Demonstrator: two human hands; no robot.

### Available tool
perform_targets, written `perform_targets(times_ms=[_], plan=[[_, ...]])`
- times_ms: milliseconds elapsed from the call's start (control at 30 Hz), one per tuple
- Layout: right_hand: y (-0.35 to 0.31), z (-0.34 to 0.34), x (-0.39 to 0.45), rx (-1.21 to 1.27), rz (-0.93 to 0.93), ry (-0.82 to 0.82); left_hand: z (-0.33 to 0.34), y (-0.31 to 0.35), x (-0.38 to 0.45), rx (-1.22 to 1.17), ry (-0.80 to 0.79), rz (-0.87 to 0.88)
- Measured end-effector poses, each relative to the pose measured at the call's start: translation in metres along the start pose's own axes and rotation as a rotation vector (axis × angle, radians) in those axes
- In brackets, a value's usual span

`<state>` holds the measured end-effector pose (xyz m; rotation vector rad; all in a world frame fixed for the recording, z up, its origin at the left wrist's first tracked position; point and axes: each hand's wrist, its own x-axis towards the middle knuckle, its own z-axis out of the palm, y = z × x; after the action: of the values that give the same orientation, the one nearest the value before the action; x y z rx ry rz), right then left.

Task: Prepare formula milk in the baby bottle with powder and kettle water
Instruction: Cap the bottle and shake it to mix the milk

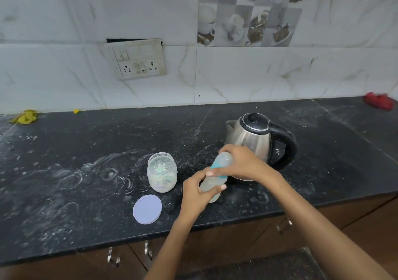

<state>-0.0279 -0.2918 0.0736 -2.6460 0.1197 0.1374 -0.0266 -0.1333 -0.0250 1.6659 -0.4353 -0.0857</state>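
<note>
A baby bottle (212, 182) with a teal ring and a clear cap stands tilted on the black counter, filled with cloudy pale liquid. My left hand (195, 195) grips its body from the left. My right hand (243, 163) is wrapped around the teal ring and cap at the top. Behind my right hand stands a steel kettle (256, 137) with a black lid and handle, lid shut. Left of the bottle sits an open clear powder jar (162, 172) with pale powder inside. The jar's round lilac lid (147, 209) lies flat in front of it.
The black stone counter (86, 182) is dusted with white powder and ring marks. A yellow cloth (25, 117) lies at the back left, a red cloth (380, 101) at the back right. A wall socket plate (136, 59) is above. Cabinet handles (113, 257) sit below the counter edge.
</note>
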Motion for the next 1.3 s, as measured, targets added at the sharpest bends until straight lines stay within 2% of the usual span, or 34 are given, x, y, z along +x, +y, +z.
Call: perform_targets(times_ms=[100, 167, 300, 367, 433, 533, 600, 667, 767, 833, 933, 1100, 1233, 1300], plan=[[0.013, -0.010, -0.010, 0.534, -0.082, -0.236, -0.004, 0.006, 0.002, -0.022, -0.023, 0.021], [0.022, -0.007, -0.012, 0.711, -0.141, -0.248, -0.005, 0.010, 0.002, -0.037, -0.026, 0.031], [0.018, 0.009, -0.007, 0.479, -0.110, 0.019, -0.002, 0.013, 0.000, -0.045, -0.023, 0.009], [0.017, 0.014, -0.007, 0.428, -0.042, 0.078, -0.001, 0.015, -0.002, -0.042, -0.029, 0.008], [0.019, 0.014, -0.009, 0.497, -0.012, 0.011, -0.002, 0.016, -0.001, -0.043, -0.032, 0.003], [0.024, 0.005, -0.017, 0.803, -0.066, -0.143, -0.004, 0.020, -0.002, -0.068, -0.047, 0.008], [0.024, 0.003, -0.021, 0.929, -0.099, -0.152, -0.004, 0.022, -0.002, -0.067, -0.049, 0.003], [0.014, 0.009, -0.021, 0.827, -0.049, 0.016, -0.001, 0.024, -0.003, -0.054, -0.035, 0.000], [0.001, 0.027, -0.018, 0.514, 0.074, 0.284, 0.004, 0.027, -0.003, -0.029, 0.018, -0.007], [0.003, 0.029, -0.019, 0.590, 0.047, 0.251, 0.003, 0.032, -0.002, -0.078, 0.007, -0.011], [0.017, 0.020, -0.027, 0.861, 0.036, 0.035, -0.007, 0.039, 0.003, -0.223, -0.036, -0.063], [0.020, 0.029, -0.031, 0.898, -0.092, -0.077, -0.022, 0.051, 0.013, -0.292, -0.117, -0.090], [0.006, 0.039, -0.026, 0.890, -0.090, 0.161, -0.026, 0.063, 0.017, -0.297, -0.214, -0.094], [0.002, 0.045, -0.025, 0.863, -0.083, 0.276, -0.026, 0.069, 0.021, -0.230, -0.200, -0.068]])
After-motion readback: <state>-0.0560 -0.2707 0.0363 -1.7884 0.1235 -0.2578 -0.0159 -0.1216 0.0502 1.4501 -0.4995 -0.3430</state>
